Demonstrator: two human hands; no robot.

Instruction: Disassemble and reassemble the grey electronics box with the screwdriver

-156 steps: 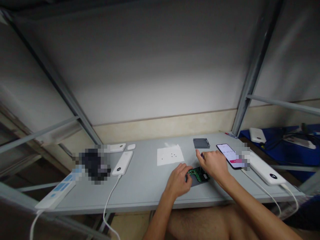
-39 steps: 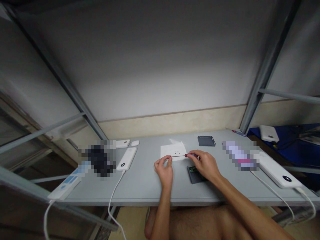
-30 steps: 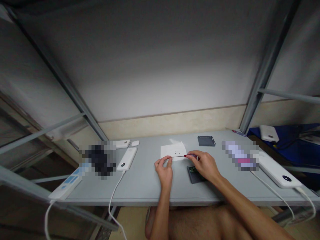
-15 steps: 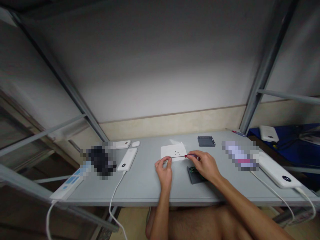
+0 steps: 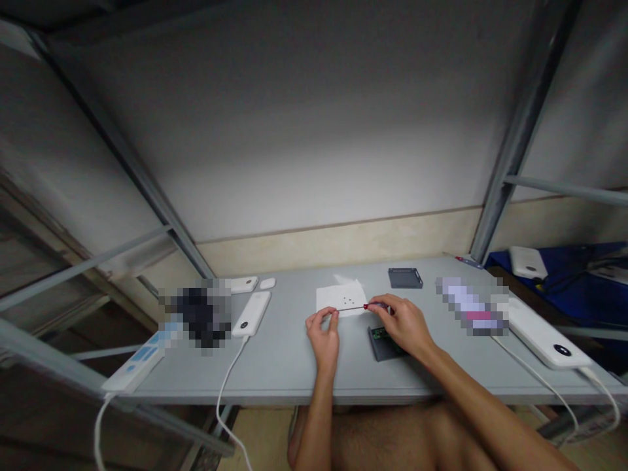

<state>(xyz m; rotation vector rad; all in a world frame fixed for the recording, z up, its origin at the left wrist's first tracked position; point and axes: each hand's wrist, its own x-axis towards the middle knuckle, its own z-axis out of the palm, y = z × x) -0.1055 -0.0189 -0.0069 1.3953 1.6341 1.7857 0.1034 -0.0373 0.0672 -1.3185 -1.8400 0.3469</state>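
My right hand (image 5: 403, 324) grips the red handle of a small screwdriver (image 5: 362, 307), whose thin shaft points left. My left hand (image 5: 324, 331) pinches at the shaft's tip; whether a screw sits there is too small to see. Just beyond the tip lies a white paper sheet (image 5: 340, 296) with several tiny dark screws on it. Under my right hand rests a dark open case with a green circuit board (image 5: 380, 342). A dark grey cover (image 5: 405, 278) lies farther back on the grey table (image 5: 294, 366).
A white power bank (image 5: 252, 314) with a cable lies left, two small white items (image 5: 252, 284) behind it. Another white power bank (image 5: 543, 334) with cables lies right. A white power strip (image 5: 135, 365) hangs at the left edge. Metal frame posts flank the table.
Five seconds ago both hands were down on the circuit board. Since then they have risen toward the paper with the screwdriver. Over the last second they have barely moved.
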